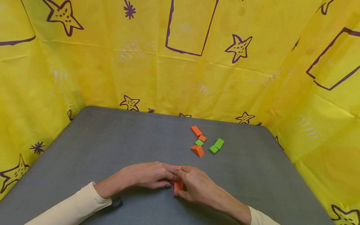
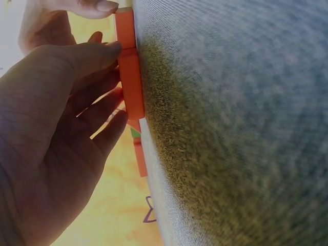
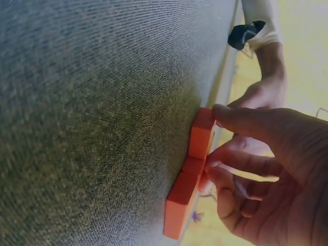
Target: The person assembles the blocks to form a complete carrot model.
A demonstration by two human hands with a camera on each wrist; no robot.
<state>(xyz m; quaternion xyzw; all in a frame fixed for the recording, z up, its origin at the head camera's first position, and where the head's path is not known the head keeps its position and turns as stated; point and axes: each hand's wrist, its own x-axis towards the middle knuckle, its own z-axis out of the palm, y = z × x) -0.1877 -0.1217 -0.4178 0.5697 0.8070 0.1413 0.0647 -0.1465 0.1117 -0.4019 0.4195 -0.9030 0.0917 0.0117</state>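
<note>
Both my forearms angle inward at 6 o'clock. My left hand (image 1: 146,175) and right hand (image 1: 194,184) meet fingertip to fingertip, pinching orange blocks (image 1: 178,186) flat on the grey surface (image 1: 92,147). At 1 o'clock, well apart, lie loose orange and green blocks (image 1: 206,143).

From the head view, the flat orange foam blocks (image 1: 178,186) under the hands are mostly covered: the left hand (image 1: 146,175) and the right hand (image 1: 197,186) meet over them, so only 1 end and a sliver at the fingertips (image 1: 175,169) show, and how many pieces lie there cannot be told. Both cream sleeves (image 1: 76,207) run off the bottom edge. In the left wrist view, the far green and orange pieces (image 2: 137,141) are small and partly masked by the grey felt tabletop (image 2: 230,128).
</note>
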